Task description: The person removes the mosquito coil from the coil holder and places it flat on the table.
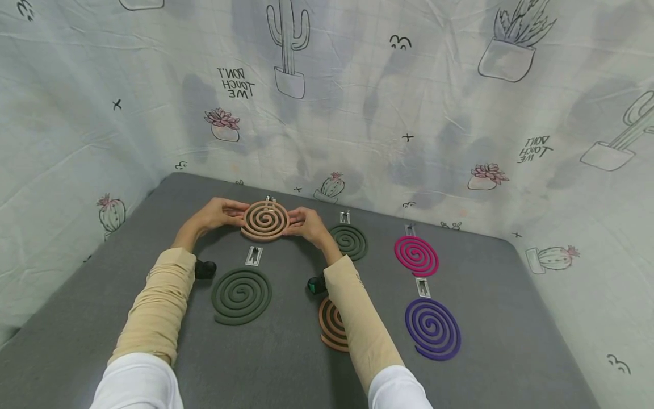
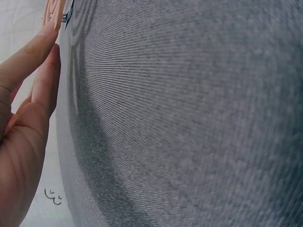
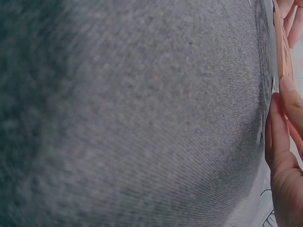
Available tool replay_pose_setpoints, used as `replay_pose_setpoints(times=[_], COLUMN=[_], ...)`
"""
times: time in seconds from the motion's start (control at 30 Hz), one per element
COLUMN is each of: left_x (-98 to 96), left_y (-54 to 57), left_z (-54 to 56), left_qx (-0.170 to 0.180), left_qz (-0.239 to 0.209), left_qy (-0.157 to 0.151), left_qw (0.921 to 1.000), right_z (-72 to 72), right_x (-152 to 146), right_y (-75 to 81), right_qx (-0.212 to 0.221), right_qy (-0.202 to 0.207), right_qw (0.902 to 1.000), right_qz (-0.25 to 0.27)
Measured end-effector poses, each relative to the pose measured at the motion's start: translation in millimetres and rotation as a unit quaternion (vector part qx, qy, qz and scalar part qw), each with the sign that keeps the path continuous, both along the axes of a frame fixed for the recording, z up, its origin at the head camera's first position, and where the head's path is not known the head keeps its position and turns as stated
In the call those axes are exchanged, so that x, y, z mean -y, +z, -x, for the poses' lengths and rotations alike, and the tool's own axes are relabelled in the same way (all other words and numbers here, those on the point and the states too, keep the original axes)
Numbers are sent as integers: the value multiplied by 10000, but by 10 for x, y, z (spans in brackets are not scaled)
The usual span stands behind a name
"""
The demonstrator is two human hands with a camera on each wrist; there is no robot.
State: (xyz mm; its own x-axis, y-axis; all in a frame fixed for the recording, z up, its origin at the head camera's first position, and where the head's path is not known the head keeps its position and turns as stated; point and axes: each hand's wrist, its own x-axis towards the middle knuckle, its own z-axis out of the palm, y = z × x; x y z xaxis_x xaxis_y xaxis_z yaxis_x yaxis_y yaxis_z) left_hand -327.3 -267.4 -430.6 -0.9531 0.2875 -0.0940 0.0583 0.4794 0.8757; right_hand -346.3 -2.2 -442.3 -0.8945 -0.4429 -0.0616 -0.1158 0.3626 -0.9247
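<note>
A tan mosquito coil [image 1: 265, 237] is held up by its two side edges near the back left of the table. My left hand [image 1: 217, 216] pinches its left edge, and my right hand [image 1: 309, 225] pinches the right one. In the left wrist view the coil [image 2: 53, 14] shows edge-on at the fingertips. The right wrist view also has the coil [image 3: 279, 54] raised over the grey surface. Partly hidden behind it is a small metal coil stand [image 1: 270, 199]. Nearest my right hand lies a dark green coil [image 1: 352, 243], partly covered by that arm.
In front lies a larger green coil [image 1: 242, 309] below a flat metal stand [image 1: 254, 256]. My right forearm partly covers another tan coil [image 1: 327, 332]. A pink coil [image 1: 416, 257] and a purple coil [image 1: 433, 329] lie at right, each with a stand. A printed cloth [image 1: 357, 113] hangs behind.
</note>
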Motion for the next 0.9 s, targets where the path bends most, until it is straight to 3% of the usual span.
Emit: replay_pose_setpoints(times=[0.33, 0.57, 0.9], left_x=[-14, -35, -33], left_y=[-5, 19, -12], left_z=[16, 3, -16], left_qx=[99, 133, 125], left_qz=[82, 96, 269], left_qy=[-59, -132, -217], left_qw=[9999, 9998, 9993], right_z=[4, -9, -70], right_x=[-10, -19, 8], right_y=[21, 29, 35], right_qx=[68, -259, -172], right_qy=[15, 8, -147], right_qw=[9999, 9990, 9979], right_qz=[111, -365, -605])
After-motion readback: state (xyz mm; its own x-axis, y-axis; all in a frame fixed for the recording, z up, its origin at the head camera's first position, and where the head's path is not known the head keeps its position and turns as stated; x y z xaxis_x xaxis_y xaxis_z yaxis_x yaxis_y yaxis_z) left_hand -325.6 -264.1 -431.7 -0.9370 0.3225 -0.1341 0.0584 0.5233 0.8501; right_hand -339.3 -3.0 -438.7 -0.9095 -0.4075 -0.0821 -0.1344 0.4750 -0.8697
